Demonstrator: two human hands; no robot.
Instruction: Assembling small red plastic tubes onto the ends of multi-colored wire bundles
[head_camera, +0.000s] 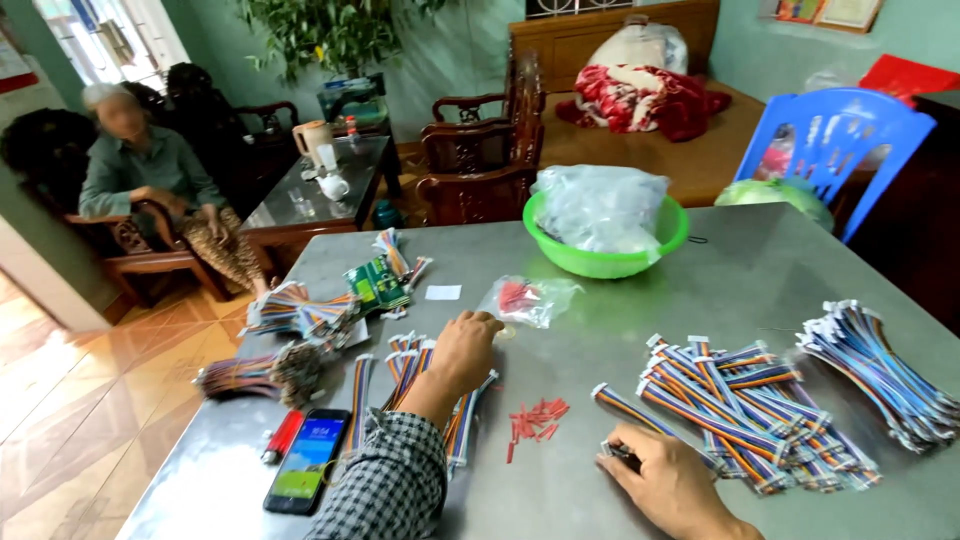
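Note:
My left hand (462, 348), in a checked sleeve, rests palm down on a row of multicoloured ribbon cables (412, 372) laid side by side on the grey metal table (740, 270). My right hand (662, 475) lies near the front edge with its fingers curled on a small dark piece at the end of one ribbon cable (628, 408). A big loose heap of the same cables (745, 405) is just right of that hand. Small red pieces (535, 418) are scattered between my hands.
A green bowl (672, 232) holds clear plastic bags. A small bag of red parts (525, 298), cable bundles (300, 315), another pile (880, 370), a phone (308, 458) and a red lighter (282, 437) lie around. A blue chair (835, 135) stands right; a seated person (140, 170) is far left.

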